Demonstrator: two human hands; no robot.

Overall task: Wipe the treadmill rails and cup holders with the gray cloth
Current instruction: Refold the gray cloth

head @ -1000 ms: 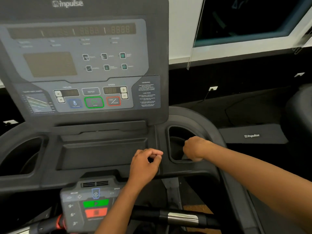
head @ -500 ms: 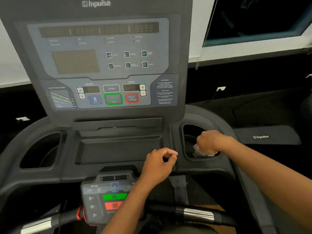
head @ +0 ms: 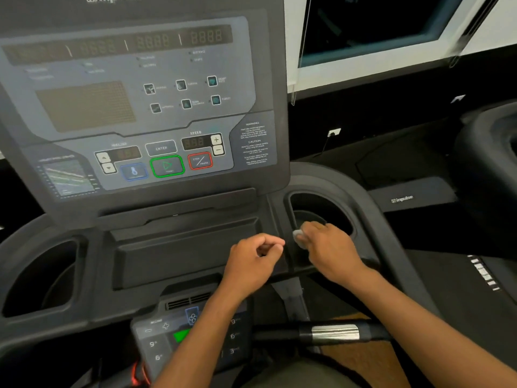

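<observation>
Left cup holder (head: 42, 278), 8 o'clock in view: deep oblong well of matte black plastic with a rounded rim. A curved ring shows at its bottom.

Console (head: 140, 107), 11 o'clock: flat gray panel, smooth with a faint sheen. Dark number windows run along the top. Below them are a dull dotted square screen, small square buttons, and one green-ringed and one red-ringed button. The print is blurred.

Tray (head: 184, 247), under the console near centre: shallow rectangular recess in the same matte black plastic.

Keypad (head: 159, 343), 6 o'clock: small gray block with a slotted vent at its top edge, a green patch and pale numerals. The left forearm crosses over it.

Left hand (head: 251, 261), just below centre at the tray's right end: loose fist, fingers curled in, thumb tip meeting forefinger. Nothing is seen in it. Cannot tell whether it touches the plastic.

Gray cloth (head: 298, 237), at 3 o'clock of the left hand: only a small pale bunched bit shows, poking out from under the right hand's fingers.

Right hand (head: 330, 247): knuckles up, fingers curled over the cloth and gripping it. It sits at the near-left rim of the right cup holder (head: 321, 200), an oval black well.

Handlebar (head: 333, 333), 5 o'clock: round black bar with a polished metal sleeve.

Right rail (head: 391, 247), 3 o'clock: broad, matte dark band curving round the cup holder.
</observation>
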